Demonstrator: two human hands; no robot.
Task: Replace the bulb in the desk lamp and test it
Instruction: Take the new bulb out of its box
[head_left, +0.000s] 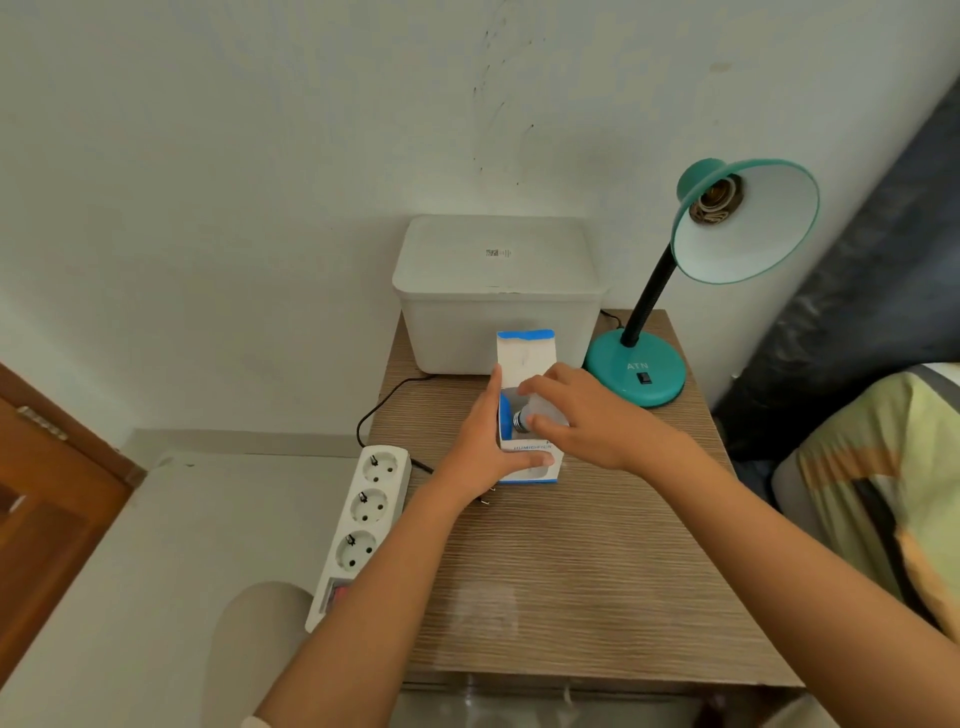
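Here, right hand (587, 415) pinches frosted bulb (540, 410); left hand (485, 441) grips cardboard box (524, 358) (flap up).

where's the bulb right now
In the head view, the bulb is mid-table in the right hand, at the open white-and-blue box steadied by the left hand.

One teal desk lamp (717, 270), one bulb (540, 415), one small blue-and-white carton (527, 358), one white lidded tub (498, 291), one power strip (363, 519) with three sockets, one wooden table (571, 571), two hands: left hand (483, 441), right hand (587, 415)
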